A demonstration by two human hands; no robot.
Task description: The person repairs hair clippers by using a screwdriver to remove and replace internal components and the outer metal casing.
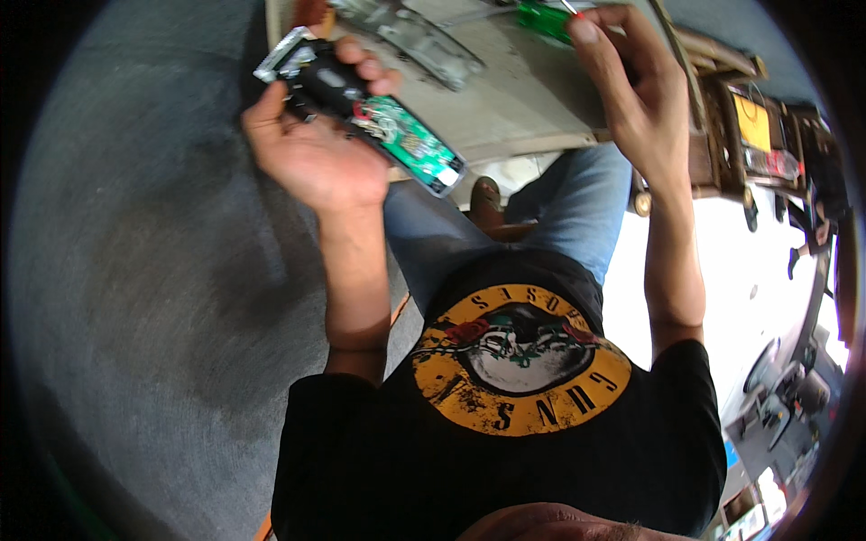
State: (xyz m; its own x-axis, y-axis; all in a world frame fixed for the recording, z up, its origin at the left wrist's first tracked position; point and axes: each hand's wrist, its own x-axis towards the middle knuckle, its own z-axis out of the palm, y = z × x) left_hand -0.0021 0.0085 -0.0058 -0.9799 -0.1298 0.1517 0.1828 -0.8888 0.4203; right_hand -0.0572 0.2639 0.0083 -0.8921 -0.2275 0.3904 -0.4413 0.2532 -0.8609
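Observation:
My left hand (316, 167) is closed around an opened hair clipper (338, 86), palm up, above the table's near left edge. The clipper's metal blade points to the upper left, and its bare green circuit board with wires slants down to the right. My right hand (636, 90) is at the table's far right, thumb and fingers pinching a thin tool with a pale shaft and a red part. Beside those fingertips is a green see-through piece (544, 20); whether it joins the tool I cannot tell. A clear plastic housing (424, 45) lies between the hands.
The worn table (532, 108) has a raised rim close to my knees. To the right stands a wooden shelf with a yellow item (752, 123) and a clear bottle (780, 164). Grey floor (180, 270) spreads on the left. Another person (821, 194) is at the far right.

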